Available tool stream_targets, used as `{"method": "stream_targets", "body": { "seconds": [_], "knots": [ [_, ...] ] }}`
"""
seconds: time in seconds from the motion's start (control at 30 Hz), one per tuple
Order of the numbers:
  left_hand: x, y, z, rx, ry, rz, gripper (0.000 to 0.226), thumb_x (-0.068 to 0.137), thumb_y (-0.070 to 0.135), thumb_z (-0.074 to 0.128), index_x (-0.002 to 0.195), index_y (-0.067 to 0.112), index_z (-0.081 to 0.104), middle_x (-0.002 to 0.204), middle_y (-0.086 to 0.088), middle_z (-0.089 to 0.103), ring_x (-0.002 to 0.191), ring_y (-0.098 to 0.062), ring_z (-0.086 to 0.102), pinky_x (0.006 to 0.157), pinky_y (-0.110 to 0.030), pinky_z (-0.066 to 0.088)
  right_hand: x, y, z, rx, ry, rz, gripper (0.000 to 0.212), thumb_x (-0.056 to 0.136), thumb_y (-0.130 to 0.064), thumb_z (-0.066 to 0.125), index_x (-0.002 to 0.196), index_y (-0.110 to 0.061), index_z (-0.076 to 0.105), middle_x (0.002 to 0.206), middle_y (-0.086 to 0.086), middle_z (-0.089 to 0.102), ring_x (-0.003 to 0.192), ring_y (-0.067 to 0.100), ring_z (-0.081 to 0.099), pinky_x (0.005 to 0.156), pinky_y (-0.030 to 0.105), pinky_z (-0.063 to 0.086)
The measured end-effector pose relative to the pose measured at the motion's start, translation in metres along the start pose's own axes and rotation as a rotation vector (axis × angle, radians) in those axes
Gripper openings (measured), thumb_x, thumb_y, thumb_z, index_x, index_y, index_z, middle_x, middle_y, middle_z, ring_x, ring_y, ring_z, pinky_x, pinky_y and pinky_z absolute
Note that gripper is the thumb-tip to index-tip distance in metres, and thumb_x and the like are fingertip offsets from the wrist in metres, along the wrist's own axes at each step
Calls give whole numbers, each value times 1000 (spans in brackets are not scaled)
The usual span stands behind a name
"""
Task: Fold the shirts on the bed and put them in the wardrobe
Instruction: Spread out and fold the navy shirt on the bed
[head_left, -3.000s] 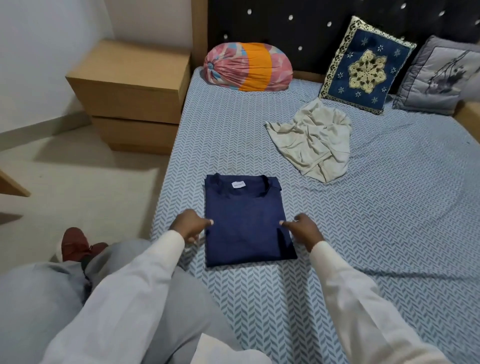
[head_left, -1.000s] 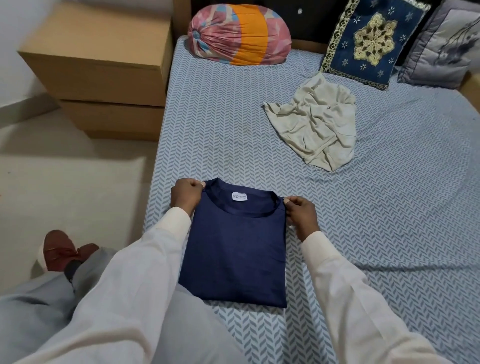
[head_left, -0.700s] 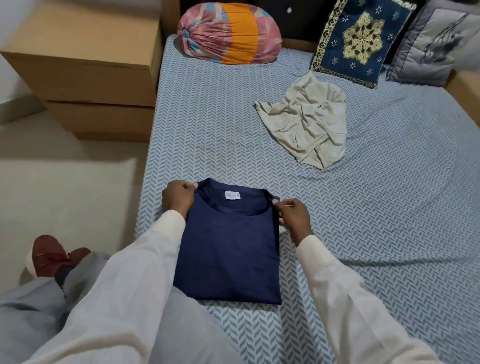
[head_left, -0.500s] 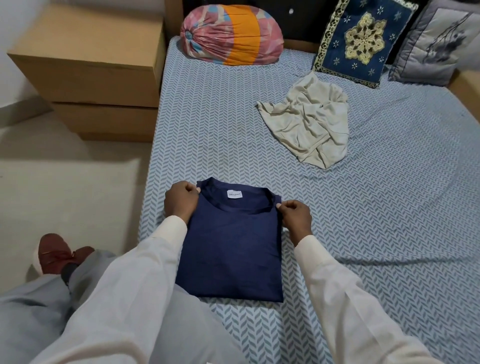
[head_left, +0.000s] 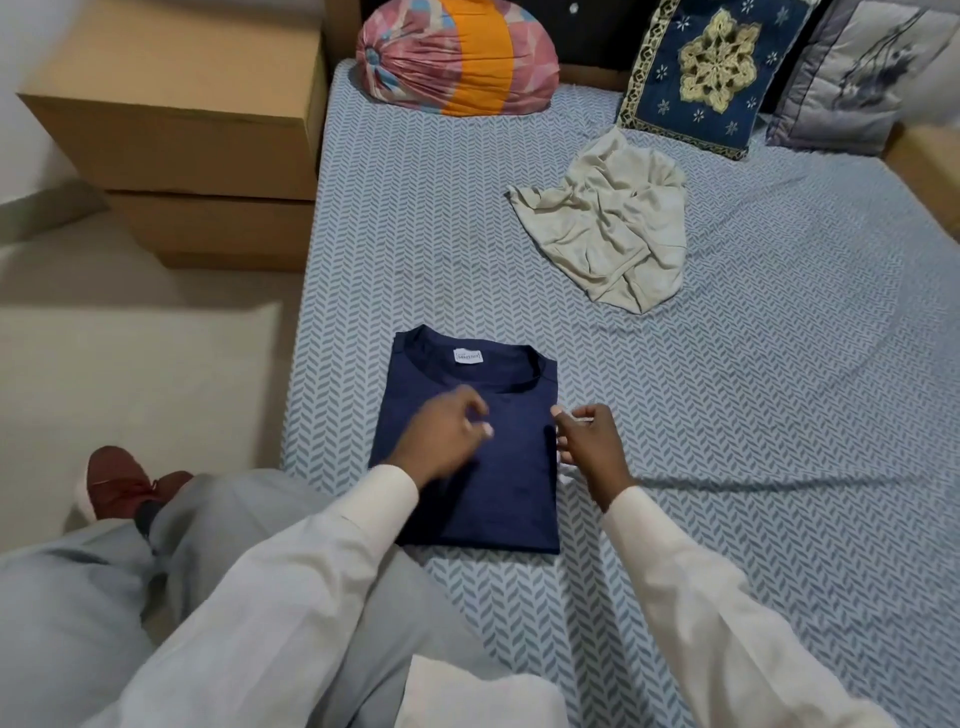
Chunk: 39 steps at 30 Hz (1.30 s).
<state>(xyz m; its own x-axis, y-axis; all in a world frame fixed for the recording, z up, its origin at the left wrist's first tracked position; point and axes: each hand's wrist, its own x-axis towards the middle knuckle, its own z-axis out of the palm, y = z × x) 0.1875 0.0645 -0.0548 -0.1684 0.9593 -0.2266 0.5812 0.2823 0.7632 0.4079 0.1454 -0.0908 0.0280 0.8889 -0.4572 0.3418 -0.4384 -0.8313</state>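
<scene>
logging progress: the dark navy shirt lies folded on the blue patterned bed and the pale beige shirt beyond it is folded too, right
Not quite: the head view shows the pale beige shirt crumpled, not folded. The dark navy shirt does lie folded on the blue patterned bed.

matt cloth navy shirt (head_left: 493, 467)

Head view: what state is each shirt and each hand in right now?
Navy shirt, folded flat, collar label up.
Beige shirt, crumpled, unfolded.
Left hand, above navy shirt, loosely curled, holding nothing.
Right hand, at navy shirt's right edge, loosely curled, holding nothing.
</scene>
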Motion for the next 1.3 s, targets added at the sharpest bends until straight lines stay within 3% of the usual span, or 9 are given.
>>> {"method": "stream_targets", "body": {
  "seconds": [0.1,0.27,0.47,0.53,0.63,0.7,0.83,1.13,1.3],
  "knots": [
    [-15,6,32,276,-332,64,55,89,39,66,140,32,46,122,-8,49,116,-29,53,99,-39,46,-45,22,-12,-49,-71,-4,43,80,-45,77,103,-20,51,81,6,62,59,14,59,50,30,47],
    [-22,-1,45,512,-333,116,65,95,44,56,153,37,27,136,-9,33,123,-33,41,101,-44,44,-101,49,-30,-103,-316,-35,48,75,-30,88,109,-19,55,80,1,66,72,11,67,62,24,52],
    [-25,2,41,460,-387,96,64,98,44,52,154,35,24,141,-10,31,129,-34,35,109,-44,36,-97,57,-28,-517,-252,-86,43,74,-32,84,98,-20,51,81,-1,65,72,15,63,69,36,51],
    [-33,0,31,323,-326,116,50,96,42,55,144,31,43,130,-7,44,125,-30,42,105,-42,40,-95,49,-29,-684,-265,-81,55,70,-36,84,104,-22,44,92,0,65,85,23,65,70,37,48],
    [-46,-9,11,324,-229,88,19,89,38,64,95,21,70,99,-1,65,100,-24,61,87,-34,49,-102,37,-22,-814,-180,-275,55,70,-29,77,112,-24,41,101,1,59,89,25,62,71,35,49],
    [-51,-11,-2,397,-370,-33,26,80,41,68,75,16,72,81,1,72,81,-19,66,77,-31,54,-109,35,-8,-794,-142,-502,45,77,-27,72,112,-21,45,105,0,54,89,22,59,69,35,47],
    [-58,-11,-13,363,-705,-247,26,82,35,71,83,11,78,71,0,72,63,-18,59,66,-28,52,-118,34,26,-728,-352,-662,21,90,-28,64,102,-25,46,95,-3,52,78,17,53,68,35,46],
    [-57,-32,-32,426,-561,-399,29,88,37,66,81,10,76,78,-6,76,60,-18,63,67,-27,53,-99,45,-1,-890,-428,-473,13,86,-25,72,87,-22,60,91,1,63,85,21,58,76,34,47],
    [-51,-47,-49,466,-110,-447,65,77,46,75,127,9,56,125,-15,62,111,-32,61,87,-33,50,-85,44,-15,-761,-208,-363,31,71,-31,83,85,-20,58,88,-1,61,81,19,61,74,36,52]
  ]
}}
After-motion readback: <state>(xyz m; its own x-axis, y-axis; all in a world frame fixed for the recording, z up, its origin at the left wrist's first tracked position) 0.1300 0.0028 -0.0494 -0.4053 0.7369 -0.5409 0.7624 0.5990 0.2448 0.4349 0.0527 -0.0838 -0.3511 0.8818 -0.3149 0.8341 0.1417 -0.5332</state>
